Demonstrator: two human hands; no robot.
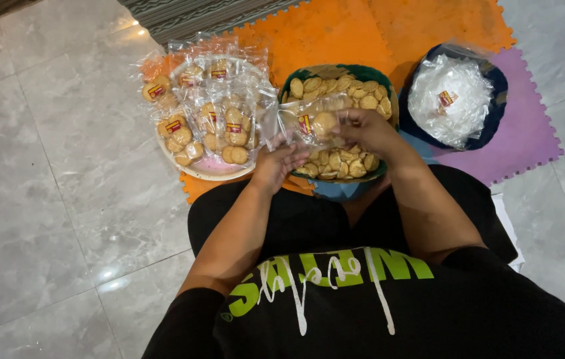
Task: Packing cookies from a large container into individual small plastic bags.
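1. The right hand (369,129) is closed on a round biscuit (325,124), pinching it at the mouth of a small clear plastic bag (305,125) – the biscuit looks partly inside the film already.

2. The left hand (276,163) sits at about 7 o'clock from the right, fingers closed on the bag's lower edge. To my eye it would do well to keep the opening taut and wide, so that the biscuit slides in without catching or cracking.

3. Both hands work just above the green bowl (382,80), which is heaped with loose biscuits (342,86) – a sensible place, since anything dropped falls back in the pile. A light pinch seems wise; these rounds probably crumble under pressure.

4. At 9 o'clock from the hands, a pale round tray (192,169) carries the filled packets (222,126), each with a small red-and-yellow label. They overlap loosely and spill toward the tray's far rim.

5. At 2 o'clock, well apart from the hands, a dark basin (498,80) holds a stack of empty clear bags (448,100).

6. Bowl, tray and basin rest on orange (335,30) and purple (528,133) foam mats over a grey tiled floor (49,166).
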